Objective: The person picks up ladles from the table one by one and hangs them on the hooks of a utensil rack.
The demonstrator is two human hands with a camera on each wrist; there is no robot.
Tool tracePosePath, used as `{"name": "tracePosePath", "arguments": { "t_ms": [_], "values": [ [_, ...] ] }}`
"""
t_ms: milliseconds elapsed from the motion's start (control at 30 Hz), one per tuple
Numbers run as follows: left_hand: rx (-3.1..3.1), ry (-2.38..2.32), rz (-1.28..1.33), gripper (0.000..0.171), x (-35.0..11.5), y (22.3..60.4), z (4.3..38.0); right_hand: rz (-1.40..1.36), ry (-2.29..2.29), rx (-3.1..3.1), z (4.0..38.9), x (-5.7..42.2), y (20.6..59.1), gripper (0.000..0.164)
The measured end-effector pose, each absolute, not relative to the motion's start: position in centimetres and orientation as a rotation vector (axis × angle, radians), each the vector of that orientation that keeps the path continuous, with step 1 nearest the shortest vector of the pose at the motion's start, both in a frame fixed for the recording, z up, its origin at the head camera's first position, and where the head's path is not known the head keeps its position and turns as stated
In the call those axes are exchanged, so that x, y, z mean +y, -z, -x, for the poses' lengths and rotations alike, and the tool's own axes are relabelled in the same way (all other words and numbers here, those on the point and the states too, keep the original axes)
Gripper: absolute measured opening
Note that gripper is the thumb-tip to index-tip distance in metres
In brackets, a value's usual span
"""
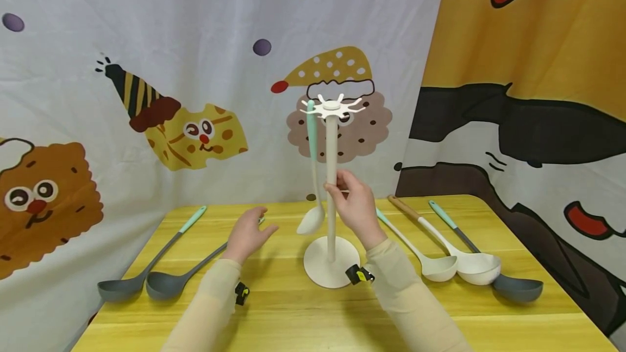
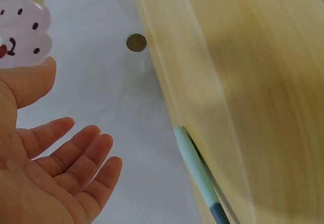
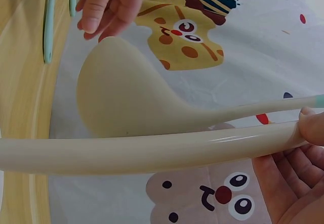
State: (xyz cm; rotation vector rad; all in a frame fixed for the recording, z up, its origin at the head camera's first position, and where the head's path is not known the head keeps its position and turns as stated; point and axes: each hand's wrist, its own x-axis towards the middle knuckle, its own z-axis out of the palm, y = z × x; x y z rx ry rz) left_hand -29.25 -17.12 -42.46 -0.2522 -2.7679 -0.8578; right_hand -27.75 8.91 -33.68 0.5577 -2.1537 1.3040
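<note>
My right hand [image 1: 357, 205] grips the cream pole [image 1: 331, 145] of an upright utensil stand, thumb and fingers around it in the right wrist view. From a hook on the stand's top ring [image 1: 332, 106] hangs a cream ladle [image 1: 311, 220] with a mint handle, on the pole's left side. My left hand [image 1: 248, 234] is held in the air left of that ladle, fingers spread and holding nothing. Below the left hand lies a grey ladle [image 1: 166, 286]; its mint handle [image 2: 195, 168] shows beside the hand in the left wrist view.
Another grey ladle [image 1: 119, 288] lies at the far left. On the right lie a cream ladle [image 1: 440, 269] with a mint handle, a white ladle [image 1: 478, 269] with a brown handle and a dark grey ladle [image 1: 518, 289]. A cartoon-print curtain [image 1: 210, 31] hangs behind the wooden table [image 1: 293, 319].
</note>
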Motion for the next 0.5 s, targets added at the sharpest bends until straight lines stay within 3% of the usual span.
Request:
{"name": "tracePosePath", "arguments": {
  "t_ms": [500],
  "values": [
    [-2.865,0.725,0.201,0.070,-19.4,43.5,29.4,-0.563,-1.311,-2.149,27.8,8.9,33.7,0.018]
  ]
}}
